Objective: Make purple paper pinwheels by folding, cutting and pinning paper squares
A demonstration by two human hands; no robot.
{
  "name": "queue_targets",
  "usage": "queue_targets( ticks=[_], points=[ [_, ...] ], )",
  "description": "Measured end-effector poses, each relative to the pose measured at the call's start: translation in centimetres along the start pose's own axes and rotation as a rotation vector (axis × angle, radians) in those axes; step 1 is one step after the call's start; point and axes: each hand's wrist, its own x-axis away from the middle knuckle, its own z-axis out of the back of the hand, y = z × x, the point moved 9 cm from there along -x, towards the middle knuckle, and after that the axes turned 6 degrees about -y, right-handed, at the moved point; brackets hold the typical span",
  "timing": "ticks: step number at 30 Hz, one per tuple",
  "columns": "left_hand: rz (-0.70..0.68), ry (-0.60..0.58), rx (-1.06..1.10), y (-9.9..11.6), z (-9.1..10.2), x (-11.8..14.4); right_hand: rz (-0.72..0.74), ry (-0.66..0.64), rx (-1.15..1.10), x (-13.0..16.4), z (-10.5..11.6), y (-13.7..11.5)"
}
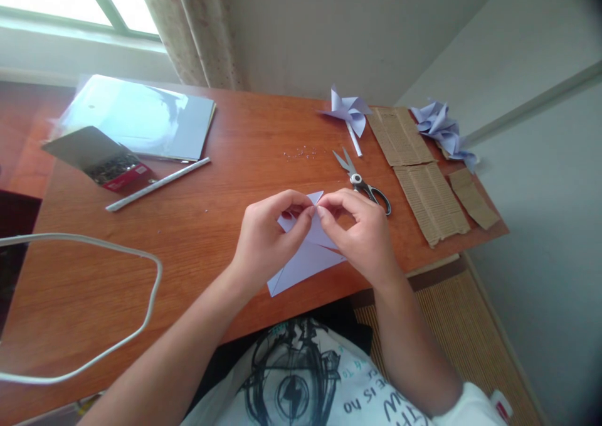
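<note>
A pale lilac square of paper [305, 260], cut and partly folded, lies on the wooden table [226, 181] near its front edge. My left hand [266, 241] pinches one of its flaps toward the middle. My right hand [362, 231] pinches the same spot from the other side, fingertips of both hands meeting above the sheet. A small point of paper sticks up behind my fingers.
Scissors [362, 178] lie just beyond my right hand. A finished paper pinwheel [348, 113] and a second one [442, 131] sit at the far right among corrugated cardboard pieces [423, 175]. Left: a paper pack [141, 115], an open pin box [106, 159], a rolled paper stick [157, 184], a white cable [117, 256].
</note>
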Motion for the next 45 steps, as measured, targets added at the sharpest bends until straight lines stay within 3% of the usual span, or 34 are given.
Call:
queue_targets(
  ticks=[16,24,31,45],
  points=[
    [-0.042,0.048,-0.052,0.5,0.7,0.3,-0.012,0.079,0.04,0.5,-0.1,-0.5],
    [-0.069,0.146,-0.07,0.7,1.5,0.5,0.09,0.153,0.059,1.4,-0.6,-2.1],
    [-0.088,0.161,-0.06,0.5,1.3,0.5,0.049,0.215,0.061,1.5,-0.6,-1.1],
    [-0.042,0.207,0.014,0.0,1.7,0.7,0.237,0.261,0.272,1.7,-0.5,-1.8]
  ],
)
